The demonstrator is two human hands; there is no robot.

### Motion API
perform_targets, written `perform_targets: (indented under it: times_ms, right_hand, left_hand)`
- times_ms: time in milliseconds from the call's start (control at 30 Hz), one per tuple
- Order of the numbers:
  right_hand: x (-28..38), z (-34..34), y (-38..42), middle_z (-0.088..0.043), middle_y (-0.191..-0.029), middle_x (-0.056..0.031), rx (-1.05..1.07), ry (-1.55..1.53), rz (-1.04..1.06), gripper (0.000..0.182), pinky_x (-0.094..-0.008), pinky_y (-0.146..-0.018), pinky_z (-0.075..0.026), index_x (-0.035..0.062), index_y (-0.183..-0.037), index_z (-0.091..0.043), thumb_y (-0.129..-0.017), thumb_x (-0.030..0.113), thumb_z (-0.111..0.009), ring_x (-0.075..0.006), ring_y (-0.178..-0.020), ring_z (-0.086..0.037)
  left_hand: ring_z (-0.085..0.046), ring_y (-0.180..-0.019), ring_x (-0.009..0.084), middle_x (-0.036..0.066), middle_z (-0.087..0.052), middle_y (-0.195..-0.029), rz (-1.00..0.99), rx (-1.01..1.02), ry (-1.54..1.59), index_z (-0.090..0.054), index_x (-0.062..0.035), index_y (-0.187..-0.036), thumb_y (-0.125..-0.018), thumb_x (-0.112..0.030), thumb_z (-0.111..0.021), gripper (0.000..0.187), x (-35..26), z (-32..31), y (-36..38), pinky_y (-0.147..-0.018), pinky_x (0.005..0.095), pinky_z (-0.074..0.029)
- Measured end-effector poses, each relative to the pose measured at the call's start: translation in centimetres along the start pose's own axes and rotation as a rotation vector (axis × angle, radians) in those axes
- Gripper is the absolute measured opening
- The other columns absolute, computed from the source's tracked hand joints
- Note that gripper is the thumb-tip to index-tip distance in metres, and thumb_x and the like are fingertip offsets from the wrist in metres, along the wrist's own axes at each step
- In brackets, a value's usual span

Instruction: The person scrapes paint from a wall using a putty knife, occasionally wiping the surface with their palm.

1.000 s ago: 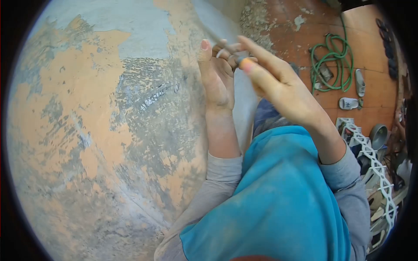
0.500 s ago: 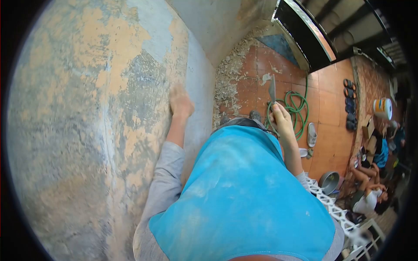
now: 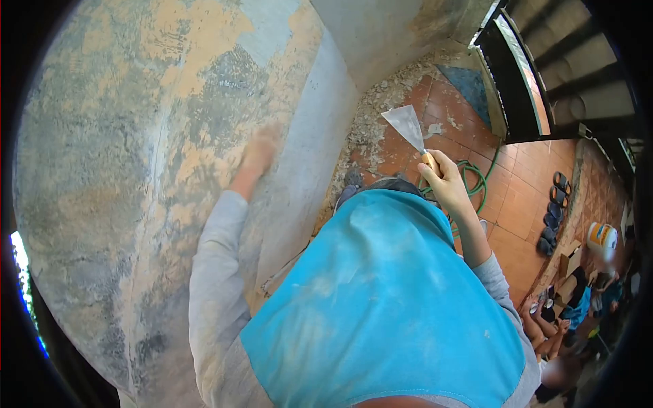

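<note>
A putty knife (image 3: pixel 406 126) with a broad metal blade and a wooden handle is gripped in my right hand (image 3: pixel 445 178), its blade pointing up and to the left over the tiled floor. My left hand (image 3: pixel 260 148) is at the patchy wall (image 3: pixel 183 177), over a stretch of peeling paint; motion smears its fingers. Bare grey and tan patches cover this wall, and a smoother pale grey band (image 3: pixel 320 88) runs along its lower part.
Paint flakes (image 3: pixel 371 122) litter the tiles (image 3: pixel 507 238) along the wall's foot. A green hose (image 3: pixel 484 183) lies coiled beyond my right hand. Dark sandals (image 3: pixel 554 214) line the floor at right, near a white bucket (image 3: pixel 602 236) and seated people (image 3: pixel 544 333). A dark gate (image 3: pixel 517 81) stands far right.
My left hand has moved left and slightly up across the wall. My right hand has turned the putty knife so its blade now shows broadside. The view has shifted.
</note>
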State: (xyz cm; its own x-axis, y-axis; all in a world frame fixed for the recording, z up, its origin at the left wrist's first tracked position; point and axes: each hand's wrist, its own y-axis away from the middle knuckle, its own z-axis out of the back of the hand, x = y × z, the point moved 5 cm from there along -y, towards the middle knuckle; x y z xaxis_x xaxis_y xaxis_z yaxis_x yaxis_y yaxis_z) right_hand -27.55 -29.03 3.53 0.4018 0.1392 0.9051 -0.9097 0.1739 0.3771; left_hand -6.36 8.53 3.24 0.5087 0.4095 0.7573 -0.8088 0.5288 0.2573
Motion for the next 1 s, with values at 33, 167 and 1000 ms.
perform_targets:
  times_ms: [33, 167, 1000]
  right_hand:
    - [-0.1, 0.4, 0.2, -0.061, -0.085, -0.0013, 0.003, 0.027, 0.026, 0.028, -0.0278, -0.071, -0.047, 0.002, -0.119, -0.064, -0.1, 0.023, -0.065, -0.0092, -0.077, -0.056]
    - [-2.3, 1.7, 1.5, -0.057, -0.079, -0.0001, -0.081, -0.062, -0.06, 0.025, -0.027, -0.065, -0.045, 0.0017, -0.11, -0.064, -0.101, 0.025, -0.065, -0.0083, -0.071, -0.054]
    - [12.1, -18.5, 12.8, -0.068, -0.077, -0.0131, -0.502, 0.197, 0.736, 0.032, -0.0429, -0.07, -0.049, 0.0054, -0.126, -0.062, -0.095, 0.013, -0.064, -0.0246, -0.071, -0.068]
  left_hand:
    - [-0.038, -0.148, 0.029, 0.013, -0.04, -0.159, -0.032, 0.023, 0.226, -0.044, -0.0105, -0.152, -0.097, -0.035, -0.053, 0.061, -0.6, 0.9, 1.1, -0.125, 0.0469, -0.025]
    - [-0.044, -0.144, 0.0323, 0.014, -0.055, -0.149, 0.381, -0.345, 0.462, -0.059, -0.0106, -0.142, -0.092, -0.04, -0.063, 0.058, 9.1, 9.2, 2.0, -0.123, 0.0527, -0.026]
    - [-0.057, -0.127, 0.0249, 0.011, -0.068, -0.124, -0.435, -0.465, 0.77, -0.069, -0.01, -0.121, -0.088, -0.022, -0.07, 0.036, -12.9, 8.0, -2.1, -0.11, 0.041, -0.041]
